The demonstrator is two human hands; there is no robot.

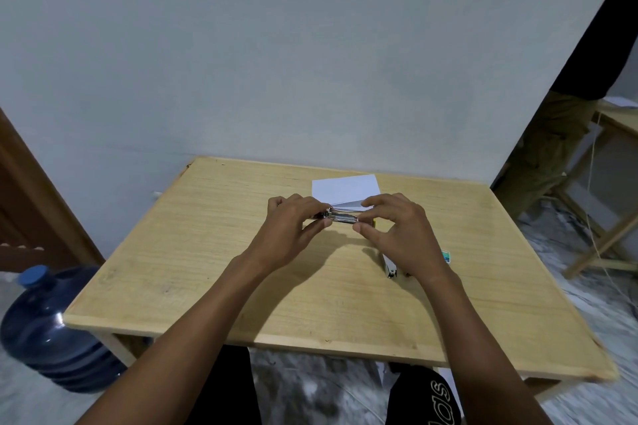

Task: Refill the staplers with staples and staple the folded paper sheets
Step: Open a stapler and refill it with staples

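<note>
A small metal stapler (341, 216) is held above the wooden table (241, 286), between both hands. My left hand (293, 224) grips its left end with thumb and fingers. My right hand (397, 231) pinches its right end. Folded white paper sheets (345, 190) lie on the table just behind the hands. A second stapler (390, 267) lies on the table under my right wrist, mostly hidden. A small staple box (446, 256) peeks out to the right of my right hand.
A blue water jug (45, 328) stands on the floor left of the table. A person in dark clothes (552, 148) and a wooden table frame (607, 217) are at the right. A wall runs behind the table.
</note>
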